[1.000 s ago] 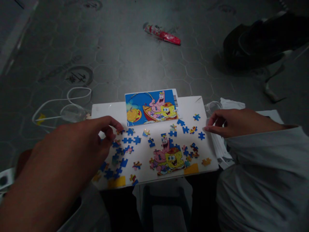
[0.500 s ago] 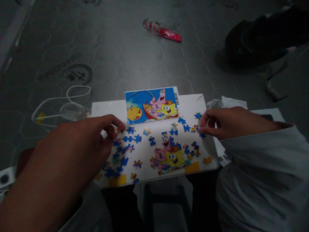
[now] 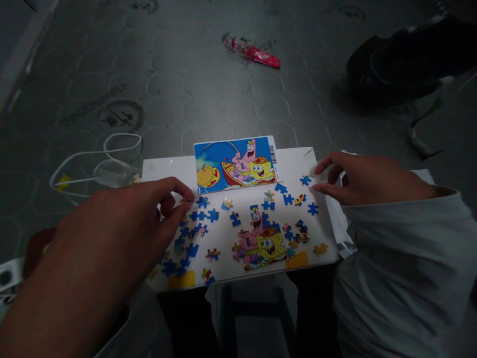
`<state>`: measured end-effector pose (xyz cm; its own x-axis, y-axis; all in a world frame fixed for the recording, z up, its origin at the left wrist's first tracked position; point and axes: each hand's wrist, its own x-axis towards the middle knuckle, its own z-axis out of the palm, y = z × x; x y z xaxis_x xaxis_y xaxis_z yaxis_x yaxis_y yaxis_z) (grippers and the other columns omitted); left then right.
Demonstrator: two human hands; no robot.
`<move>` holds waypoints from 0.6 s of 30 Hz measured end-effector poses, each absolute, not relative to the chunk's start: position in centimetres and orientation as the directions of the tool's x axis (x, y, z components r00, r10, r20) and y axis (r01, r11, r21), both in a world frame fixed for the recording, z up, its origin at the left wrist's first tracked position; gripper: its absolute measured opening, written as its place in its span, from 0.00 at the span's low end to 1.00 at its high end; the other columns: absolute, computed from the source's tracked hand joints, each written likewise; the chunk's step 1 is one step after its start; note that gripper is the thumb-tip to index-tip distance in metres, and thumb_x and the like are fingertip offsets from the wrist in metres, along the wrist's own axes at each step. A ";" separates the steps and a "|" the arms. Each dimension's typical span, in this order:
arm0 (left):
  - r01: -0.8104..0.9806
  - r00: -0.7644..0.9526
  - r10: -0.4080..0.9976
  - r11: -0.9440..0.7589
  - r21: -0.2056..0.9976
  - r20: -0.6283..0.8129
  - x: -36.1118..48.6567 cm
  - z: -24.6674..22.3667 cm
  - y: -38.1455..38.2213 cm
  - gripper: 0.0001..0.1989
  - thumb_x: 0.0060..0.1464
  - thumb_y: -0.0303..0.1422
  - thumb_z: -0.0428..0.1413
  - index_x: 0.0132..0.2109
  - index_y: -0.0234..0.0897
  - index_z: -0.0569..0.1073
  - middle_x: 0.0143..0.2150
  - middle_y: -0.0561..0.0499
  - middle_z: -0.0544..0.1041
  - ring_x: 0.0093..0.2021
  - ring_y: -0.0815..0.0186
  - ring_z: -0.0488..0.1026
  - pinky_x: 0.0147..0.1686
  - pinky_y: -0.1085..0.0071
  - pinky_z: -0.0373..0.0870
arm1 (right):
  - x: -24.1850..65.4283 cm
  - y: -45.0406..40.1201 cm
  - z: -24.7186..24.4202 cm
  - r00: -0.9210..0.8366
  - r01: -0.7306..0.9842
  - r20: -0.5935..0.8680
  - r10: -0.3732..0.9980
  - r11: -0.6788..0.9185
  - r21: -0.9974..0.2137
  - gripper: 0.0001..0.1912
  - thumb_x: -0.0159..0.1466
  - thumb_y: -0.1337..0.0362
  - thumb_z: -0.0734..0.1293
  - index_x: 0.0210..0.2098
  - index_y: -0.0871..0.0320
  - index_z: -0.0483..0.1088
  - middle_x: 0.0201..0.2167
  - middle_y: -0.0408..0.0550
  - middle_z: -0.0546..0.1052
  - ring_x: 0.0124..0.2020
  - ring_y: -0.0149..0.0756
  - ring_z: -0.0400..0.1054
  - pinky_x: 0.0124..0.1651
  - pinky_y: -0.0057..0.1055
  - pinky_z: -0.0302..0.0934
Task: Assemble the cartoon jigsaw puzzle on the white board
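My left hand [image 3: 160,214] is at the left of the white board [image 3: 223,268]. Its thumb and forefinger are closed on a puzzle piece, mostly hidden, with only an orange bit showing. Blue and pink puzzle pieces [image 3: 192,248] lie loose beside and below it. My right hand [image 3: 346,176] hovers over the board's right edge, thumb and forefinger apart and nothing between them. Closest to those fingertips lies a blue-and-yellow puzzle piece [image 3: 305,180]. A joined puzzle section [image 3: 266,241] with a yellow square character and a pink one sits centre-right on the board.
A picture card [image 3: 234,164] of the cartoon scene lies at the board's back edge. White cable [image 3: 82,154] loops at the left. On the floor are a red wrapper [image 3: 257,53] and, at the right, a dark object [image 3: 387,69]. A stool [image 3: 253,308] stands under the board.
My right hand has moved up and slightly right, away from the pieces with the small yellow-and-red picture. A blue piece formerly under its fingertips is uncovered. My left hand is almost still.
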<state>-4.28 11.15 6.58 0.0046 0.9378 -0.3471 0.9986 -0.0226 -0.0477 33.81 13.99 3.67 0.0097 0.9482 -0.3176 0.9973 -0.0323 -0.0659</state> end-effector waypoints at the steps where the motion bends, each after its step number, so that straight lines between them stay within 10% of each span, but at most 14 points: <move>1: 0.999 0.005 0.935 -0.021 -0.041 -0.354 -4.2 6.7 11.2 0.20 0.67 0.46 0.49 0.51 0.53 0.85 0.40 0.51 0.87 0.33 0.55 0.81 0.32 0.64 0.62 | 33.5 14.2 3.9 0.021 0.997 -0.345 0.938 -0.044 -0.059 0.25 0.61 0.40 0.75 0.53 0.43 0.80 0.41 0.47 0.87 0.34 0.46 0.78 0.35 0.42 0.65; 18: 0.999 -0.001 0.908 0.016 0.032 -0.418 -3.0 8.2 11.2 0.19 0.68 0.41 0.49 0.51 0.49 0.84 0.43 0.47 0.86 0.38 0.50 0.81 0.37 0.60 0.65 | 31.1 15.6 3.8 0.120 0.990 -0.473 0.873 -0.143 -0.011 0.18 0.63 0.40 0.74 0.40 0.45 0.79 0.42 0.51 0.87 0.40 0.55 0.78 0.38 0.49 0.66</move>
